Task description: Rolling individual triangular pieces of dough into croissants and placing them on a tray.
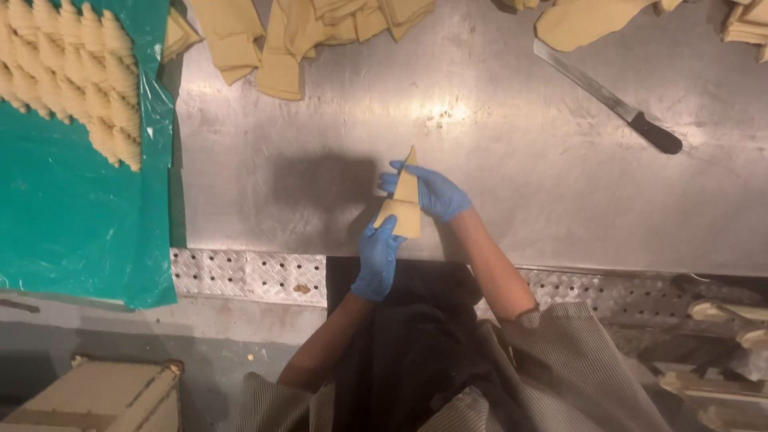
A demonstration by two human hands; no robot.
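A pale yellow triangle of dough (pixel 405 200) is held up above the steel worktop (pixel 320 136), tip pointing away from me. My left hand (pixel 378 258), in a blue glove, grips the wide lower end. My right hand (pixel 432 190), also gloved in blue, holds the upper part along its right side. Both hands sit close together near the table's front edge.
Several shaped dough pieces (pixel 72 76) lie in rows on a green plastic sheet (pixel 80 224) at the left. Cut dough sheets (pixel 272 40) are piled along the far edge. A long knife (pixel 608 100) with a black handle lies at the upper right. A cardboard box (pixel 96 396) stands below left.
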